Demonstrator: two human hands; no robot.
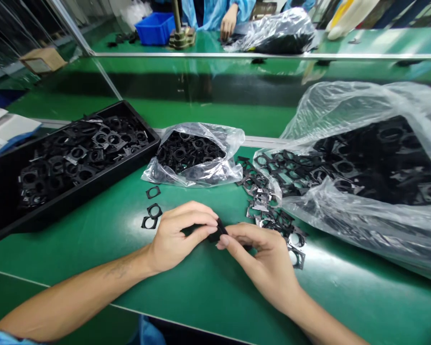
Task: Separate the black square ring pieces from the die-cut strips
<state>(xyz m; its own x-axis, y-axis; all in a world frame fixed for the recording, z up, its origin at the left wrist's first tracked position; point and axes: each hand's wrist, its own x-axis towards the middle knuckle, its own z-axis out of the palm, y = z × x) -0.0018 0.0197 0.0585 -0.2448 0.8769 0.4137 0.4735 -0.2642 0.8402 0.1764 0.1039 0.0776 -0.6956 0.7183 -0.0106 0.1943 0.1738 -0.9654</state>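
Observation:
Between my two hands is a small black plastic part (pixel 221 229), seen nearly edge-on, so its full shape is hidden. My left hand (pixel 181 232) pinches its upper left side with thumb and fingertips. From the right, my right hand (pixel 260 261) grips the lower edge of the same part. Loose black square frames with round holes (pixel 154 211) lie on the green table just beyond my left hand. A heap of similar black frames (pixel 262 201) spreads past my right hand.
A black tray (pixel 75 191) full of frames stands at left. Behind my hands is a small clear bag (pixel 233 165) of black parts; a large clear bag (pixel 330 215) spills frames at right. Across the divider are a blue bin (pixel 154 28) and another person's hand (pixel 229 23).

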